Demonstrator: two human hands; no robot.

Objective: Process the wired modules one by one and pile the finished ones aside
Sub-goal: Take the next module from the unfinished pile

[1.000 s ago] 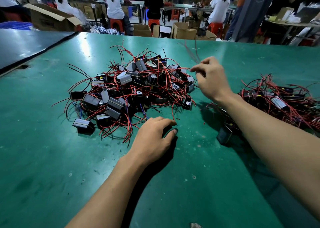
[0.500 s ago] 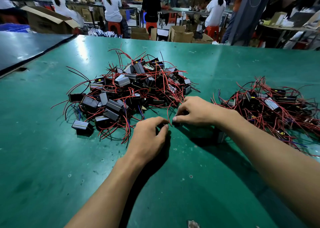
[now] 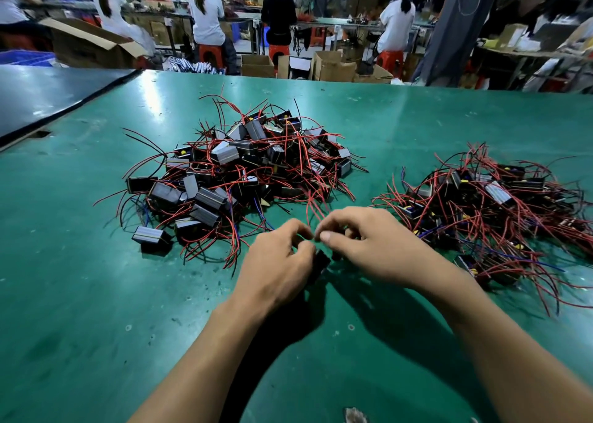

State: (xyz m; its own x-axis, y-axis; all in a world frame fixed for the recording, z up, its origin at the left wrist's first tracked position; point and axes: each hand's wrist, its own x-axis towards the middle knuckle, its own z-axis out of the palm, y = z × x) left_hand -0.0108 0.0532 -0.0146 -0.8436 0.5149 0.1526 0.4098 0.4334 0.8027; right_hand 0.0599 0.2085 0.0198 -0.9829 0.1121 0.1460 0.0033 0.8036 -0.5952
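Note:
A big heap of black box modules with red wires point(image 3: 244, 172) lies on the green table point(image 3: 80, 278) ahead of me. A second, flatter pile of wired modules point(image 3: 487, 210) sits to the right. My left hand point(image 3: 279, 262) grips a small black module point(image 3: 321, 262) against the table, mostly hidden under its fingers. My right hand point(image 3: 369, 243) meets it, thumb and curled fingers pinching at the module's thin wires, which run up toward the heap.
One loose module point(image 3: 150, 238) lies at the heap's near left edge. A dark table point(image 3: 48, 101) adjoins on the left. Behind the far edge stand cardboard boxes point(image 3: 333, 66) and people working at other benches. A small scrap point(image 3: 354, 414) lies near me.
My right hand came down from above the heap to the table and joined my left hand. The left hand's fingers curled up around the module it was covering.

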